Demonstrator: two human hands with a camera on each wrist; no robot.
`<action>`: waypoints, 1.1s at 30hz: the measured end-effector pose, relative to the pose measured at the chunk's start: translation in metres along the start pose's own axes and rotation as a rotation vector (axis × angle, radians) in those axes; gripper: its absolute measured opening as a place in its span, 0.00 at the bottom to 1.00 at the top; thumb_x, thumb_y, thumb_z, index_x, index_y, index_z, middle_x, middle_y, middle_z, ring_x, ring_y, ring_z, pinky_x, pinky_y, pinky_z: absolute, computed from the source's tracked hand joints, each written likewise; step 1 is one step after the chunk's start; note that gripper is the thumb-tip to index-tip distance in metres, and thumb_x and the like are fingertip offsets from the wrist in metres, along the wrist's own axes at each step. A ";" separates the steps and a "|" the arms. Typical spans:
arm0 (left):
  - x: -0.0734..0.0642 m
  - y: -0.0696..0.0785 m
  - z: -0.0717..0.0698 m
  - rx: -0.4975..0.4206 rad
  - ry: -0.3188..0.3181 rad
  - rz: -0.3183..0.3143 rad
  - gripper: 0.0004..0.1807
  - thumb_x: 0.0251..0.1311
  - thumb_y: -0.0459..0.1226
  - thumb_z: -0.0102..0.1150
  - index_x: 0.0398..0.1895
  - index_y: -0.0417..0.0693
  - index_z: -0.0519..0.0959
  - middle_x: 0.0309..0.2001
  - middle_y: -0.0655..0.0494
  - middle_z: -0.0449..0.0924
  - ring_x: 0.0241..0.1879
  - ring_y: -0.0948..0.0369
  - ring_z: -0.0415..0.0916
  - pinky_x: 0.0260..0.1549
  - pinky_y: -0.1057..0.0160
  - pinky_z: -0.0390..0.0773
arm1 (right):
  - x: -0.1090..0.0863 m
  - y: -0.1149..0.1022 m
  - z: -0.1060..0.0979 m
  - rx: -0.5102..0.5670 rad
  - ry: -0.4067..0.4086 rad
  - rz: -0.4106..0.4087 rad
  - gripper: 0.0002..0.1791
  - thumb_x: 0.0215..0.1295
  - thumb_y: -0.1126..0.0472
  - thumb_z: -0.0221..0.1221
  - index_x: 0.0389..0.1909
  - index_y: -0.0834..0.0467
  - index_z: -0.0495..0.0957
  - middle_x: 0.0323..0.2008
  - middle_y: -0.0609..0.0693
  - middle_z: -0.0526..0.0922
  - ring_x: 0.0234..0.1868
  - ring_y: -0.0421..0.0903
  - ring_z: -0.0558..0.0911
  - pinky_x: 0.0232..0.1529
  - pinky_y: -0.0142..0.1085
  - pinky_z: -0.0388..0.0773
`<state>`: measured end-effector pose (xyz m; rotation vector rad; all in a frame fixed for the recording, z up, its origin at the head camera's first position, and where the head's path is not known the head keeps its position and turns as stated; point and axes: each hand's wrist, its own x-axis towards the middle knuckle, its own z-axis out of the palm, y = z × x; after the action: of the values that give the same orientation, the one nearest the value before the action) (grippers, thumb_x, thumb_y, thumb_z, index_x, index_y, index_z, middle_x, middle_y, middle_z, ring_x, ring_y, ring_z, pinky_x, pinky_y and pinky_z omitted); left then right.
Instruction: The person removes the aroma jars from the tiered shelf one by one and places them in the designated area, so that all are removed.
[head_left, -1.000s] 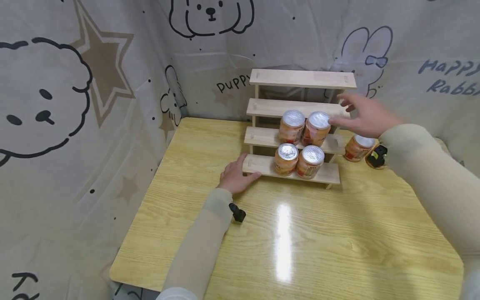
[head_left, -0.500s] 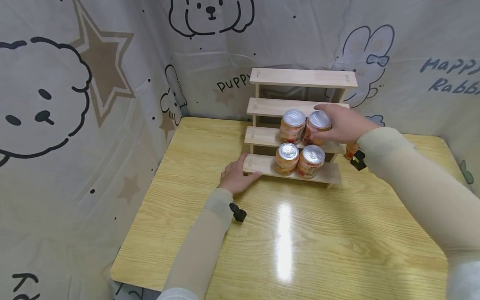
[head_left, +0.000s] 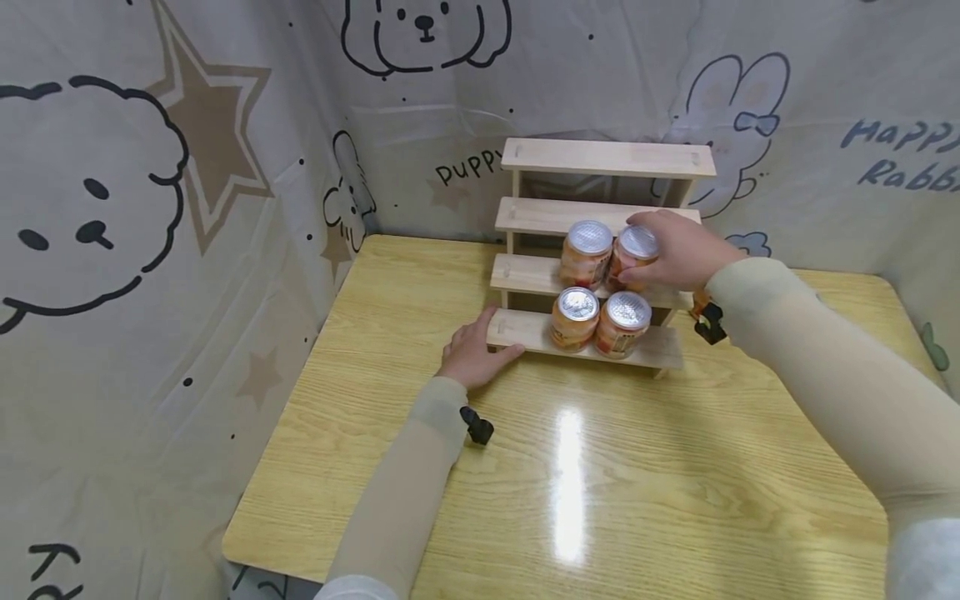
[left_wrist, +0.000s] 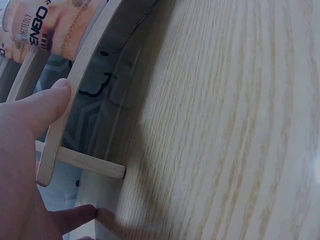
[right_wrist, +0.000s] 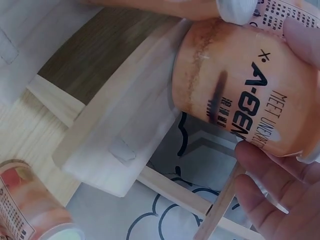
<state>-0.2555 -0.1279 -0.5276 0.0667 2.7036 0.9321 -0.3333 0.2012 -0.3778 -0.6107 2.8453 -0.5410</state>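
A pale wooden four-step display rack (head_left: 536, 271) stands at the back of the table. My left hand (head_left: 472, 354) holds the left end of its lowest step, thumb (left_wrist: 47, 105) along the front edge and a fingertip down at the tabletop. On the second step up, my right hand (head_left: 678, 250) grips an orange can with a silver lid (head_left: 637, 243), its label facing the right wrist camera. Close against that can's left side is a matching can (head_left: 585, 260). Two more, a left can (head_left: 573, 323) and a right can (head_left: 621, 329), stand upright on the lowest step.
Another orange can (right_wrist: 32, 205) stands on the table right of the rack, mostly hidden behind my right wrist in the head view. Printed cloth (head_left: 420, 108) hangs behind and to the left of the wood-grain table (head_left: 675, 467).
My right hand has moved left from beside the rack and closed around the right-hand can on the second step. The left hand has stayed on the lowest step.
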 end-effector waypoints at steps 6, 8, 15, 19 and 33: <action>0.000 0.001 0.003 -0.003 -0.017 -0.001 0.52 0.60 0.71 0.53 0.82 0.70 0.43 0.80 0.54 0.50 0.77 0.45 0.46 0.71 0.39 0.49 | -0.005 0.004 0.001 0.021 0.032 -0.003 0.49 0.57 0.47 0.73 0.71 0.68 0.61 0.61 0.67 0.73 0.58 0.64 0.75 0.58 0.59 0.73; 0.001 0.001 0.004 -0.003 -0.018 -0.001 0.52 0.60 0.71 0.53 0.82 0.70 0.43 0.80 0.54 0.50 0.77 0.45 0.47 0.71 0.39 0.49 | -0.008 0.004 -0.001 0.026 0.040 0.008 0.50 0.57 0.47 0.73 0.72 0.67 0.62 0.61 0.66 0.73 0.58 0.63 0.76 0.56 0.59 0.74; 0.005 -0.001 0.007 -0.006 -0.018 -0.009 0.53 0.58 0.73 0.52 0.81 0.72 0.42 0.80 0.55 0.50 0.76 0.45 0.47 0.71 0.39 0.49 | -0.024 0.007 -0.014 0.037 0.052 0.060 0.52 0.58 0.41 0.71 0.74 0.65 0.59 0.59 0.66 0.74 0.56 0.63 0.76 0.53 0.59 0.75; 0.006 -0.002 0.008 -0.006 -0.016 -0.003 0.53 0.58 0.73 0.51 0.81 0.72 0.42 0.80 0.54 0.50 0.76 0.45 0.46 0.71 0.39 0.49 | -0.035 0.015 -0.021 0.024 0.070 0.048 0.53 0.59 0.40 0.70 0.74 0.66 0.58 0.59 0.66 0.73 0.55 0.63 0.76 0.51 0.59 0.75; 0.018 -0.015 0.012 -0.020 -0.010 -0.002 0.56 0.53 0.78 0.50 0.81 0.74 0.42 0.79 0.54 0.50 0.76 0.44 0.47 0.70 0.37 0.49 | -0.084 0.062 -0.033 0.013 0.154 0.078 0.48 0.60 0.42 0.70 0.70 0.67 0.63 0.57 0.66 0.74 0.48 0.60 0.77 0.41 0.54 0.75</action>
<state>-0.2690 -0.1297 -0.5501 0.0642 2.6842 0.9563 -0.2885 0.3001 -0.3637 -0.4726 2.9918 -0.6173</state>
